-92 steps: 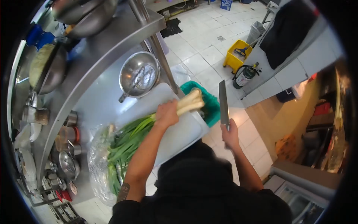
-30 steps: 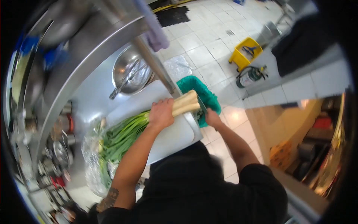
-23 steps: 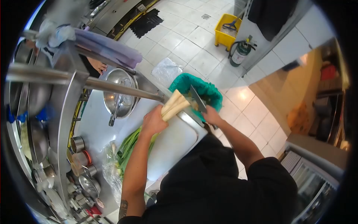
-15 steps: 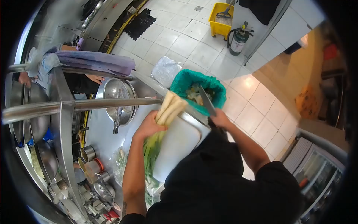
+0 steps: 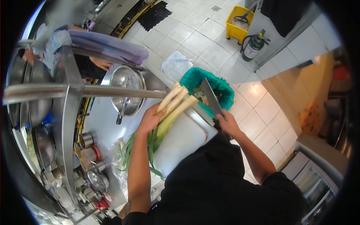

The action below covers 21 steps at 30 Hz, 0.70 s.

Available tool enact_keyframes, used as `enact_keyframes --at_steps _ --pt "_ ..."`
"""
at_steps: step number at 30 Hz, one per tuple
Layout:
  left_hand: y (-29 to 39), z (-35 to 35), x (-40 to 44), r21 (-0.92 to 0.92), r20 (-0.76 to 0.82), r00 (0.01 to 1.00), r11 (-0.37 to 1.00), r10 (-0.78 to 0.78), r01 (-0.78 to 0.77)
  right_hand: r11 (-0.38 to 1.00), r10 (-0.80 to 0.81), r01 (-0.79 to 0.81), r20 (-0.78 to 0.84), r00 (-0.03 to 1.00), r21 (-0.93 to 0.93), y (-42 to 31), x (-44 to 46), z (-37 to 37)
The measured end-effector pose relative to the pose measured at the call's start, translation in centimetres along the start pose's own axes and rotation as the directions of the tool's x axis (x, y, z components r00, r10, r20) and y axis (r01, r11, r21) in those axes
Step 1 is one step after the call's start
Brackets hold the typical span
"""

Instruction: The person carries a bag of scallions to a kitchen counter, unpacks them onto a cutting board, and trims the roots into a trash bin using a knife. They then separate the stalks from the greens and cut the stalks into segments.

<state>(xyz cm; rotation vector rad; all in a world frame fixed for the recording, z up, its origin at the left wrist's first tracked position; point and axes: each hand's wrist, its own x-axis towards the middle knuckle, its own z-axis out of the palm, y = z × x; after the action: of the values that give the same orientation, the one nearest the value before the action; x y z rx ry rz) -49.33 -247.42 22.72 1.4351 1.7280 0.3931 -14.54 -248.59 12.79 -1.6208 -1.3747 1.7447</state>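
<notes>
My left hand [image 5: 150, 119] is closed around a bunch of leeks [image 5: 174, 108], their white ends pointing away from me and their green leaves trailing back past my wrist. Beneath them lies a white cutting board [image 5: 180, 140] on the steel counter. My right hand [image 5: 227, 123] grips a knife [image 5: 212, 98] with a broad blade, which points up and away. Behind the blade, from this view, is a bin lined with a green bag [image 5: 225, 90], with pale scraps inside. The knife's handle is mostly hidden in my fingers.
A steel bowl [image 5: 135, 77] with a utensil stands left on the counter. A metal shelf rail [image 5: 120, 92] crosses above it. Another person's hand [image 5: 101, 63] shows beyond the rail. A yellow mop bucket [image 5: 234, 32] and a fire extinguisher [image 5: 252, 48] stand on the floor.
The leeks have spread apart, one now lying lower to the right, and their leaves fan out further left. The knife remains in my right hand, its blade more upright. The camera view has shifted slightly.
</notes>
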Motion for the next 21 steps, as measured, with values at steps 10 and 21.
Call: enact_keyframes --at_steps 10,21 --pt "1.5 0.0 -0.1 0.128 -0.047 0.995 0.987 -0.093 0.098 0.973 -0.187 0.224 0.38 0.906 -0.056 -9.8 -7.5 -5.2" --pt "2.1 1.5 -1.0 0.17 -0.171 0.984 0.983 -0.041 0.071 0.894 -0.139 0.136 0.026 0.99 -0.427 -11.4 -7.6 -7.0"
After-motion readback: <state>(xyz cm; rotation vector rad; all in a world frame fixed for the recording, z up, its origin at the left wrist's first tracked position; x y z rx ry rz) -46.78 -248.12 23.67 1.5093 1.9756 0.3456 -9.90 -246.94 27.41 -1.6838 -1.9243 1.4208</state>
